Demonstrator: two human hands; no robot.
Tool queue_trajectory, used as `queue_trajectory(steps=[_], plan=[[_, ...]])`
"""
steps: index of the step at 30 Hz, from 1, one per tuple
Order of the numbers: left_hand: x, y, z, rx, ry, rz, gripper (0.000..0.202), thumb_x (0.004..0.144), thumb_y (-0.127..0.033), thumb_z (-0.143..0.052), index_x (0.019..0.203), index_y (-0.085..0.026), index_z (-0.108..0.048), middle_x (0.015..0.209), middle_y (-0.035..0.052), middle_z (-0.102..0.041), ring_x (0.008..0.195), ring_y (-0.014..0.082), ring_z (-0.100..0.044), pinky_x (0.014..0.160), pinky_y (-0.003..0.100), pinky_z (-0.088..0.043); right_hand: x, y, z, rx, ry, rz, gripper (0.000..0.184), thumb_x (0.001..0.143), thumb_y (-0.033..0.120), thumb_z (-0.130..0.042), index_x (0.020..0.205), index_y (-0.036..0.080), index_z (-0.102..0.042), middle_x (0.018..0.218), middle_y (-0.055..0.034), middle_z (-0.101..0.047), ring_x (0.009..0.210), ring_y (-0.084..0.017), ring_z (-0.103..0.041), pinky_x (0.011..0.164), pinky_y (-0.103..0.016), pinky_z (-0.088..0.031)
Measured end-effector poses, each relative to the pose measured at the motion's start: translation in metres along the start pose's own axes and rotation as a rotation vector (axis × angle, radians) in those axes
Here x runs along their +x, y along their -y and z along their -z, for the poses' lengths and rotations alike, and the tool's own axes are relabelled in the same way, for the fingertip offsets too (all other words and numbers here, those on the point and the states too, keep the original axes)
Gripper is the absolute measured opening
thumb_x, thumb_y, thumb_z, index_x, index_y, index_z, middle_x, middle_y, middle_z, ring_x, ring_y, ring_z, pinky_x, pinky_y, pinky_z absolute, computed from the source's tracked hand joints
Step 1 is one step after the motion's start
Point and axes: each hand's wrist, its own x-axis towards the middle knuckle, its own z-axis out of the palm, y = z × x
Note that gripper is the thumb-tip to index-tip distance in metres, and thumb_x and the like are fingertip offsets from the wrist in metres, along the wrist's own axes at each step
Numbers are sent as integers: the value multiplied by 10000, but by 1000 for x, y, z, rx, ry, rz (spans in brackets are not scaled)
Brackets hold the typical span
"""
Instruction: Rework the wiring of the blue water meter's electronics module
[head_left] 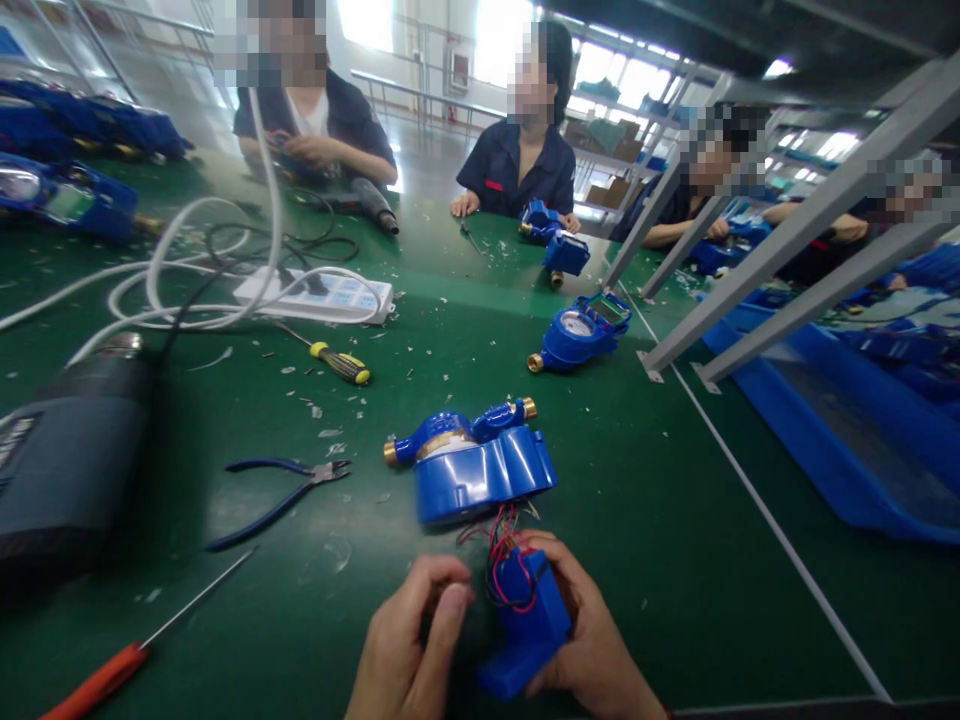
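Note:
My right hand (592,640) is wrapped round a small blue plastic module (525,620) with red and black wires (504,545) running out of its top. My left hand (409,640) is curled beside it, thumb and fingers pinched at the module's left side near the wires. The wires lead up to a blue water meter (476,462) with brass ends that lies on the green table (660,500) just beyond my hands.
Blue-handled pliers (277,495) and an orange-handled screwdriver (112,675) lie at left, a dark heat gun (67,450) further left. A yellow-black screwdriver (341,363), white power strip (322,295), more meters (581,335) and seated co-workers are beyond. A grey frame and blue bins stand right.

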Motion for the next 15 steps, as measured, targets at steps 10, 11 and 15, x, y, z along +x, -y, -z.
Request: queue_trajectory(steps=[10,11,15], plan=[[-24,9,-19,195,-75,-324,306,841,-444,-479,1066,-246,-541,1057,86,-605,982,201,-576,815,293,-490,-5,2,-7,-506,55,196,631,593,326,-799,1149,274,-505,1180,-89,-528,1072,-265,-553,899,-385,-475],[-23,12,-18,228,-78,-351,271,822,-371,-542,1055,-234,-542,1058,86,-607,978,190,-582,814,270,-494,-5,3,-9,-595,61,239,584,651,274,-755,1169,269,-487,1188,-92,-520,1075,-255,-547,892,-374,-478],[-18,20,-8,191,32,-455,198,762,-171,-626,949,-202,-567,941,59,-653,860,137,-631,750,177,-516,-5,8,-12,-866,123,361,555,733,137,-586,1257,224,-424,1226,-118,-488,1062,-235,-540,851,-343,-497]])
